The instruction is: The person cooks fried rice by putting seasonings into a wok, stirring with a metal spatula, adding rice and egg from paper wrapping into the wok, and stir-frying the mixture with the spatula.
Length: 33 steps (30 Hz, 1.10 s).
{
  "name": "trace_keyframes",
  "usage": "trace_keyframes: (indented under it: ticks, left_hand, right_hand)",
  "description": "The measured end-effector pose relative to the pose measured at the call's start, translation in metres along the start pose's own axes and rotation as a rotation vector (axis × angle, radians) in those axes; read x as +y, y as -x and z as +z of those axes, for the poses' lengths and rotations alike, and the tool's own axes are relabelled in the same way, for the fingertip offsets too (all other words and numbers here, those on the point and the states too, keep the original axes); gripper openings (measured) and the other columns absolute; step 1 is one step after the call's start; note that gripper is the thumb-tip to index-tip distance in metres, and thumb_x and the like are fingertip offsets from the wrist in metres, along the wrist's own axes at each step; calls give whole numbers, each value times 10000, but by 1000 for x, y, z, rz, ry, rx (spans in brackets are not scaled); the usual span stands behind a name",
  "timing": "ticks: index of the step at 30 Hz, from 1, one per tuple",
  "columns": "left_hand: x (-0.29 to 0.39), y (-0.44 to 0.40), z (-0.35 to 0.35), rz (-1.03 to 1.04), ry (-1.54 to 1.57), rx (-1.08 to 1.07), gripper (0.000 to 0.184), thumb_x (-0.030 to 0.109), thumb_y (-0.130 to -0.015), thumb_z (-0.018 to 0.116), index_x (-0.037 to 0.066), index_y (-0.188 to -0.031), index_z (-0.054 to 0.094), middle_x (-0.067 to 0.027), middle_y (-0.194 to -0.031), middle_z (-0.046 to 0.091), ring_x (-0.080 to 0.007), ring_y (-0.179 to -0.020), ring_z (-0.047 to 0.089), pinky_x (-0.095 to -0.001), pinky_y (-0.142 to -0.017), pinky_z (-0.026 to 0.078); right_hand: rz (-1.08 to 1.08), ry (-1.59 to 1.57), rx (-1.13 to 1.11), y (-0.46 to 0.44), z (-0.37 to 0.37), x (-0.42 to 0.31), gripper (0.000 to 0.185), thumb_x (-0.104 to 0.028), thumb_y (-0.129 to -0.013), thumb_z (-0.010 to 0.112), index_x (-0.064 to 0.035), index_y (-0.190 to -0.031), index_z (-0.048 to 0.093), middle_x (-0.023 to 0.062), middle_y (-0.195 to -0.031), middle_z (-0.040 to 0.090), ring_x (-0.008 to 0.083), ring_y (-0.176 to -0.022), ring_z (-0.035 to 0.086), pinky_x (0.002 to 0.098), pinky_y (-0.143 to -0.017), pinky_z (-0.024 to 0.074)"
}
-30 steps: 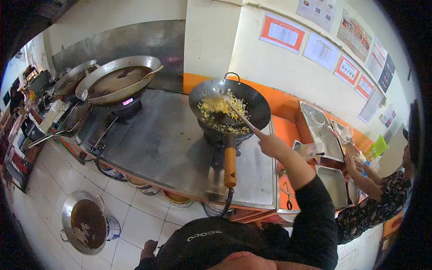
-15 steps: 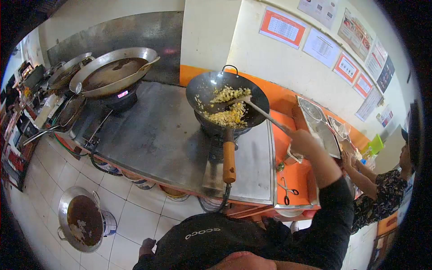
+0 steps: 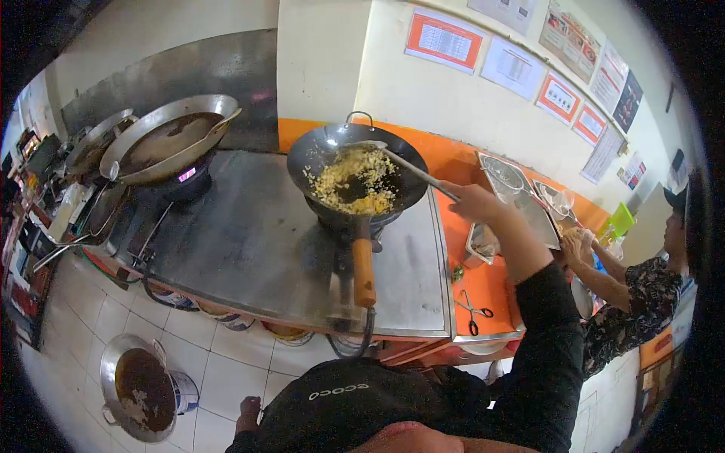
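My right hand (image 3: pixel 477 204) grips the long handle of a wok spatula (image 3: pixel 411 170), its head inside a dark wok (image 3: pixel 302 155). Loose, crumbly yellow and pale food, possibly egg with rice (image 3: pixel 340 185), lies in the wok, spread in a rough ring around a darker patch. The wok sits on a burner, its wooden handle (image 3: pixel 363 272) pointing toward me with no hand on it. Low beside my body hangs my left hand (image 3: pixel 250 408), small in view, fingers apparently curled and nothing seen in them.
Two large pans of dark liquid, one nearer (image 3: pixel 170 143), stand left on the metal counter (image 3: pixel 249 234). Another pan (image 3: pixel 113 377) is low by the tiled floor. Scissors (image 3: pixel 473 313) and a small container (image 3: pixel 482 243) lie on the orange surface. Another person (image 3: pixel 630 302) works at right.
The spatula head has moved toward the far side of the wok, and the food is more spread out. My view has shifted slightly right.
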<state>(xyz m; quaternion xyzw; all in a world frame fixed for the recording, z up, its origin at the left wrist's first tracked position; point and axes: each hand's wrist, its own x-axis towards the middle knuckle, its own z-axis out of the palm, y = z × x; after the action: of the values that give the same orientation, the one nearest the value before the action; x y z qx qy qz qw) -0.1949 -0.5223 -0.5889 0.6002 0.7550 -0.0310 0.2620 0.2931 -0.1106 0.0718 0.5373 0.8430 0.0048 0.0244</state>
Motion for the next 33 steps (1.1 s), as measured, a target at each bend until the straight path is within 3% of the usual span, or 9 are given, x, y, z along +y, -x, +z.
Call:
trace_keyframes:
  ticks: [4, 8, 10, 12, 14, 16, 19, 22, 33]
  left_hand:
    - [16, -2, -32, -95, 308, 19, 365, 354, -828, 401, 47, -932, 569, -129, -759, 596, -232, -735, 584, -348, -640, 463]
    - [143, 21, -180, 61, 835, 27, 382, 364, -835, 410, 33, -942, 569, -118, -747, 599, -209, -715, 584, -331, -634, 460]
    - [150, -32, -161, 398, 441, -17, 369, 364, -835, 457, 46, -999, 549, -64, -793, 597, -153, -685, 558, -284, -635, 441]
    - [247, -3, -263, 227, 1050, -370, 388, 361, -834, 476, 54, -1069, 503, -40, -895, 580, -135, -716, 534, -279, -666, 431]
    - [291, -16, -282, 229, 1189, -502, 475, 408, -864, 382, 20, -1126, 465, -63, -1004, 549, -158, -823, 529, -264, -707, 426]
    - [336, -10, -313, 99, 1321, -634, 334, 298, -865, 441, 57, -1095, 469, -89, -999, 548, -161, -827, 520, -286, -740, 421]
    - [338, -52, -271, 124, 1642, -797, 265, 234, -870, 435, 43, -1048, 485, -104, -994, 552, -184, -890, 521, -294, -780, 417]
    - [351, -47, -264, 31, 1842, -667, 202, 183, -862, 447, 26, -979, 499, -103, -969, 556, -198, -886, 528, -296, -775, 427]
    - [371, -32, -257, 100, 2169, -429, 320, 301, -846, 470, -9, -916, 509, -89, -857, 544, -187, -798, 514, -267, -712, 419]
  right_hand:
    - [-61, 56, -33, -1, 13, 0, 557, -190, -767, 526, -251, -1270, 295, 211, -757, 571, 335, -702, 569, 423, -633, 437]
    - [63, 39, -229, 53, -12, -19, 586, -212, -754, 506, -194, -1288, 264, 212, -731, 572, 340, -688, 572, 417, -651, 457]
    - [39, 78, -193, 55, 16, -24, 605, -234, -766, 506, -196, -1302, 227, 222, -736, 570, 340, -662, 572, 420, -629, 454]
    - [60, 4, -161, 52, 48, -24, 626, -259, -777, 507, -187, -1314, 193, 231, -739, 567, 333, -626, 570, 420, -603, 452]
    - [119, -164, -151, 47, 71, -16, 650, -286, -787, 509, -168, -1323, 161, 237, -741, 564, 322, -580, 565, 415, -572, 451]
    - [144, -284, -175, 52, 67, -17, 610, -273, -805, 501, -205, -1320, 181, 213, -748, 568, 293, -590, 570, 383, -573, 451]
    - [136, -593, -227, 56, 50, -16, 608, -288, -819, 492, -202, -1326, 168, 172, -765, 581, 233, -568, 560, 340, -550, 447]
    - [63, -713, -208, 57, 52, -5, 642, -328, -812, 499, -179, -1334, 156, 115, -786, 590, 152, -549, 532, 304, -534, 440]
    - [319, -1413, 86, 115, 120, 90, 560, -378, -811, 481, -157, -1292, 296, 87, -963, 569, 185, -664, 584, 339, -638, 478]
